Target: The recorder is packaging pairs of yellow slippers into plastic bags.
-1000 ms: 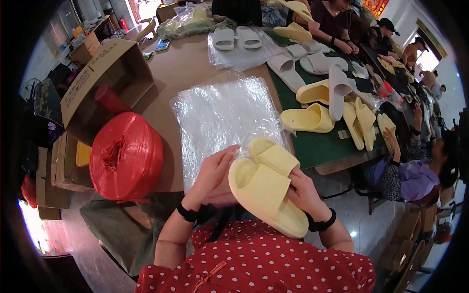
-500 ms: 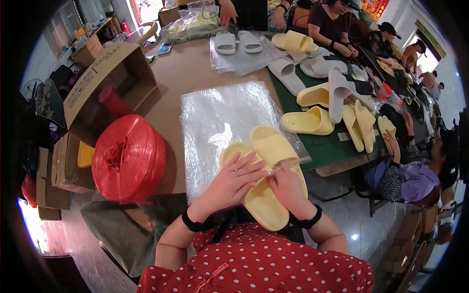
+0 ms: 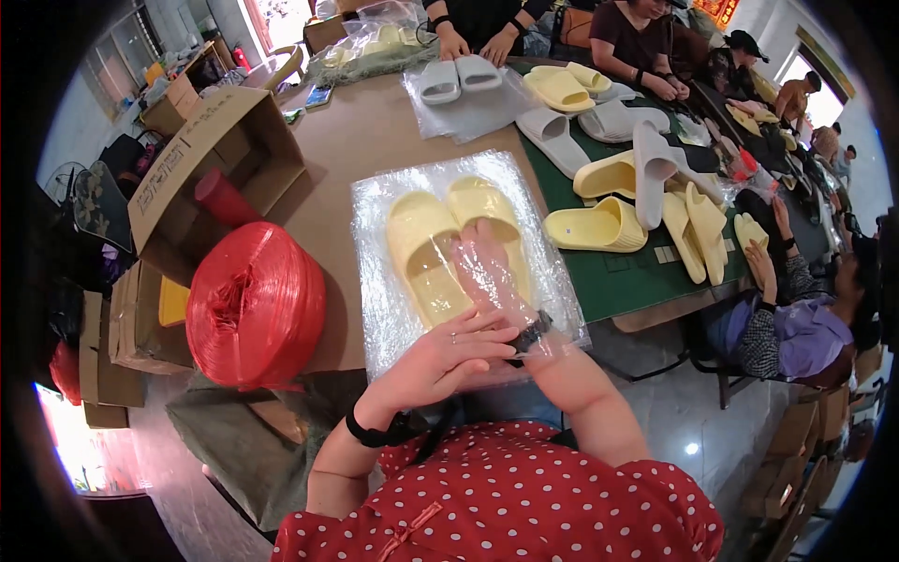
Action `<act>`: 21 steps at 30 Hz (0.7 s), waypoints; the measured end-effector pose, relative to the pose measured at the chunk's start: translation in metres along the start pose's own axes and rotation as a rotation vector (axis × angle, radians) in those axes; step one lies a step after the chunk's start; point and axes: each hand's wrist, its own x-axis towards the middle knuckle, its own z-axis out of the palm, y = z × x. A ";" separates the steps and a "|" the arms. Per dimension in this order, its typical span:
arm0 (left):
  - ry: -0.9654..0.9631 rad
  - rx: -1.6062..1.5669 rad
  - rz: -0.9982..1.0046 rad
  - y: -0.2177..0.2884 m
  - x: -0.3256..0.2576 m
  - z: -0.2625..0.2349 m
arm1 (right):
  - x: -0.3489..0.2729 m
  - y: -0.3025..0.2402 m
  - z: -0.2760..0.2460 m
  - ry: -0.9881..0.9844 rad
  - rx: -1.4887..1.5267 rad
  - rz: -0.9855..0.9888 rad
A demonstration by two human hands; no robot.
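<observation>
A pair of pale yellow slippers [image 3: 420,228] lies side by side inside a clear plastic bag [image 3: 373,281], toes pointing away from me. My right hand [image 3: 484,267] reaches into the bag up to the wrist, seen through the film. Its fingers close on the inner edges of the two slipper straps. At the near end of the bag, my left hand [image 3: 448,359] rests by the bag's mouth and close to my right wrist, fingers stretched out. The heels of the slippers are partly hidden by my hands.
To the left stand a large roll of red plastic twine [image 3: 253,304] and an open cardboard box [image 3: 211,140]. Yellow and grey slippers [image 3: 599,225] cover the green mat at right. Across the table, a person's hands touch grey slippers [image 3: 478,72]. Another person sits at right.
The yellow slippers have moved forward from my hands into the plastic bag, my right hand going in with them. My left hand has let go. Across the table, the person's hands have come onto grey slippers.
</observation>
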 end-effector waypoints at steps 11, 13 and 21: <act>0.192 0.440 -0.164 -0.016 -0.036 -0.021 | 0.033 0.035 0.035 -0.002 -0.215 -0.181; 0.267 0.403 -0.177 -0.012 -0.052 -0.020 | 0.001 -0.011 0.002 0.085 0.120 -0.033; 0.864 0.062 -0.716 -0.049 -0.101 -0.013 | -0.150 0.030 -0.135 -0.558 0.749 0.013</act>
